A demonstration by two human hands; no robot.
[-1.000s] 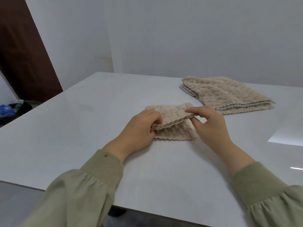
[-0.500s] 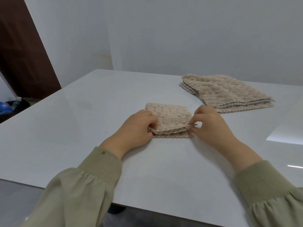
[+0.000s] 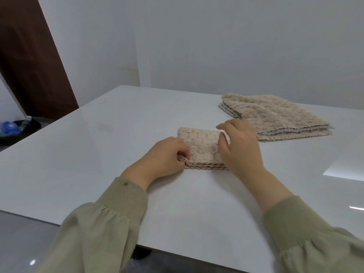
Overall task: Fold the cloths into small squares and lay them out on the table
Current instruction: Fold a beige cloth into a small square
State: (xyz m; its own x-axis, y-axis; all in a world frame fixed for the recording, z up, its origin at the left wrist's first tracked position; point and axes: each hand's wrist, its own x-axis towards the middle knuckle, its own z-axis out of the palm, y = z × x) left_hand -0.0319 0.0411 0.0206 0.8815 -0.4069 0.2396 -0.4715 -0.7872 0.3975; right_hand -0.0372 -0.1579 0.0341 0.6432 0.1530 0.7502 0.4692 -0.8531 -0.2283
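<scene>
A beige textured cloth (image 3: 201,146), folded into a small square, lies flat on the white table (image 3: 98,154) in the middle of the view. My left hand (image 3: 167,154) pinches its near left corner between thumb and fingers. My right hand (image 3: 238,146) rests over the cloth's right side with fingers spread and nothing in its grip. A stack of larger beige cloths (image 3: 275,117) lies at the back right, just beyond my right hand.
The table's near edge runs across the bottom of the view and its left edge slants toward the wall. A dark bin with bottles (image 3: 17,129) sits on the floor at far left, beside a brown door (image 3: 29,56).
The raised top layer came down flat onto the cloth. My right hand let go of the right edge and opened over the cloth. My left hand kept its pinch on the left corner.
</scene>
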